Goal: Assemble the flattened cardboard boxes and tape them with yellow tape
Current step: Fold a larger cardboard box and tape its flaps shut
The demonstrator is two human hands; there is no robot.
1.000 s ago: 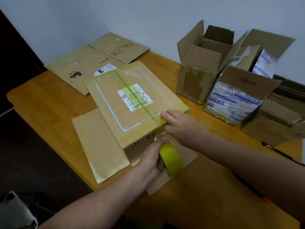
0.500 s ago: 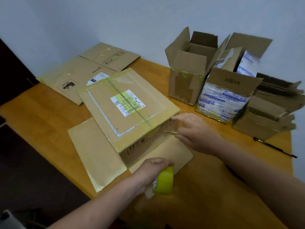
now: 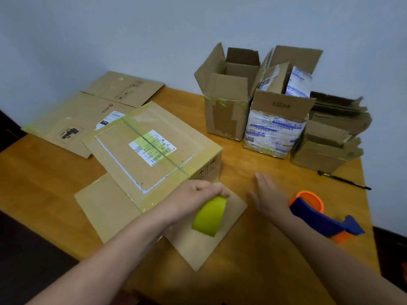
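Note:
A shallow cardboard box (image 3: 123,148) lies in the middle of the wooden table, its top seam taped with yellow tape and a white label on it. Two of its flaps lie flat on the table at its near sides. My left hand (image 3: 193,199) grips the yellow tape roll (image 3: 210,216) over the near right flap (image 3: 211,247), just in front of the box. My right hand (image 3: 267,199) hovers flat and open, blurred, to the right of the box and apart from it.
A blue and orange tape dispenser (image 3: 319,216) lies right of my right hand. Flattened boxes (image 3: 72,122) lie at the back left. Two open upright boxes (image 3: 226,102) and a pile of crumpled boxes (image 3: 330,139) stand at the back right. A black pen (image 3: 343,180) lies near them.
My right hand has let go of the box's near corner and moved right, opening flat. My left hand still holds the tape roll. The camera has tilted, bringing the tape dispenser into view.

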